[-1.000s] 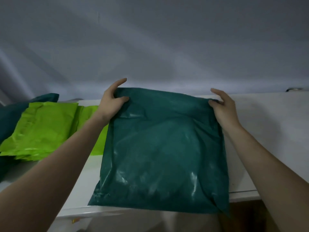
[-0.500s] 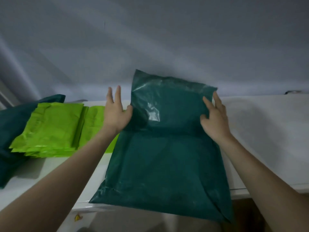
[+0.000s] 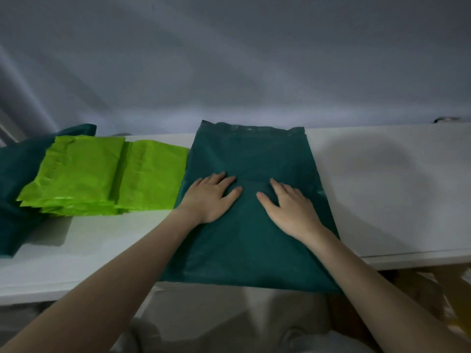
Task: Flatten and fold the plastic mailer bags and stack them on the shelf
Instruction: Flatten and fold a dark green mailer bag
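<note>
The dark green mailer bag [image 3: 251,217], whose far end stood raised half a second ago, now lies laid out along its whole length on the white shelf [image 3: 382,189], and both hands have moved from its sides to its middle. The left hand [image 3: 210,197] and the right hand [image 3: 290,210] rest palm-down on the bag side by side, fingers straight and spread, gripping nothing; that flat pressure looks meant to push air out and smooth the film before a fold. The bag is a matte, slightly dusty plastic rectangle with a narrower sealing strip across its far end, and its near end overhangs the shelf's front edge. Just left of the bag, touching or nearly touching its side, sits a stack of bright lime-green mailers [image 3: 102,179], glossy, creased and folded to a smaller shape, presumably finished ones. Further left of the bag, under and behind that stack, lies more dark green plastic [image 3: 17,179], loosely heaped. To the right of the bag the shelf top is smooth and painted, backed by a plain grey wall [image 3: 234,59].
</note>
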`<state>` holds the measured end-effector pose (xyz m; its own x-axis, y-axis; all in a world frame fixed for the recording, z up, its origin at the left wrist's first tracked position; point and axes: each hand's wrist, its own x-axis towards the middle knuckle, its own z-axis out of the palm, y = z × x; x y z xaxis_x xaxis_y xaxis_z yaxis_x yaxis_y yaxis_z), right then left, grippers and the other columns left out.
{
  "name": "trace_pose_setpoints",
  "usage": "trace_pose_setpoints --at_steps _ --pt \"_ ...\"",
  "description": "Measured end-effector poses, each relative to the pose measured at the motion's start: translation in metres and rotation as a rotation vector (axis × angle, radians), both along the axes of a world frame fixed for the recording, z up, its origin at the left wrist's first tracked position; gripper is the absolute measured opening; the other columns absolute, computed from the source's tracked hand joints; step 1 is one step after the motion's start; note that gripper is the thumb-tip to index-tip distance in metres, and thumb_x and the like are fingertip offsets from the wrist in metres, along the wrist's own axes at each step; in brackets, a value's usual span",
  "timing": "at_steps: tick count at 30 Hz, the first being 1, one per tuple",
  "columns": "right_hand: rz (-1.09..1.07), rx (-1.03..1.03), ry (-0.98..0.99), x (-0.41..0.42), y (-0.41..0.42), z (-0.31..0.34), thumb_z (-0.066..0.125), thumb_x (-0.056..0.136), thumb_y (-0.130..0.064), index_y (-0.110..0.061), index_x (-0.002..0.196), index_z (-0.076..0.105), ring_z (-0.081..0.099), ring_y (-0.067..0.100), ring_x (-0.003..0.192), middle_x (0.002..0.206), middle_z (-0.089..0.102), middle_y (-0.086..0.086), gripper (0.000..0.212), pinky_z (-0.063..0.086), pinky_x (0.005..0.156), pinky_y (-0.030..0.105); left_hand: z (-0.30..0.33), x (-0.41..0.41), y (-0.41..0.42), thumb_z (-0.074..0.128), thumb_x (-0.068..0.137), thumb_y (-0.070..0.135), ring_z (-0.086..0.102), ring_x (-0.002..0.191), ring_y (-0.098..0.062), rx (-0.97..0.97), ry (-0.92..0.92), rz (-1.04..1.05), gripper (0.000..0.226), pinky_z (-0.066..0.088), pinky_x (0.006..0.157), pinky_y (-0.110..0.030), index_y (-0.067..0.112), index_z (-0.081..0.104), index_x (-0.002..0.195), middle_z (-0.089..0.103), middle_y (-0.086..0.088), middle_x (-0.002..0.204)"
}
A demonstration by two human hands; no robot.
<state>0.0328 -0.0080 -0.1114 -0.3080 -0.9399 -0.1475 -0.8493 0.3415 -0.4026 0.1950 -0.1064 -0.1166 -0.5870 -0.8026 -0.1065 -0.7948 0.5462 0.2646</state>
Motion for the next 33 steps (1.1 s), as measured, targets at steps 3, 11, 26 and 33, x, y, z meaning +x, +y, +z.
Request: trace_pose_setpoints --at_steps 3,11,26,33 --pt "0.016 0.003 -0.026 -0.007 -0.01 -0.005 0.022 0.094 -0.06 -0.025 0.149 0.016 0.013 0.016 0.144 0.157 0.015 -0.004 0.066 0.01 0.118 0.045 -0.002 -0.005 -0.004 0.019 0.094 0.057 0.013 0.144 -0.016 0.013 -0.001 0.028 0.058 0.006 0.117 -0.036 0.032 0.021 0.147 0.017 0.002 0.157" --pt "0.05 -0.027 0.196 -0.018 -0.031 -0.002 0.013 0.095 -0.058 -0.023 0.15 0.013 0.008 0.017 0.146 0.158 0.01 -0.001 0.065 0.008 0.117 0.048 0.005 -0.008 -0.014 0.034 0.1 0.032 0.032 0.133 -0.017 -0.035 0.598 0.158 0.039 0.019 0.113 -0.032 0.013 0.048 0.131 0.042 -0.004 0.14" --pt "0.299 -0.123 0.21 0.034 0.055 -0.008 0.019 0.098 -0.05 -0.029 0.15 0.003 -0.008 0.012 0.145 0.159 -0.005 -0.007 0.058 -0.001 0.118 0.044 -0.014 0.029 0.085 0.025 0.099 0.042 0.003 0.146 -0.014 -0.196 0.199 0.087 0.055 0.004 0.116 -0.043 0.021 0.016 0.149 0.011 0.004 0.158" --pt "0.085 -0.095 0.059 0.016 0.062 -0.016 0.026 0.091 -0.063 -0.037 0.148 -0.002 -0.016 0.021 0.144 0.157 -0.016 -0.004 0.069 -0.006 0.114 0.051 -0.024 0.041 0.087 0.039 0.087 0.063 -0.003 0.146 -0.021 -0.044 0.394 0.292 0.084 0.009 0.117 -0.047 0.019 0.004 0.15 -0.004 -0.001 0.158"
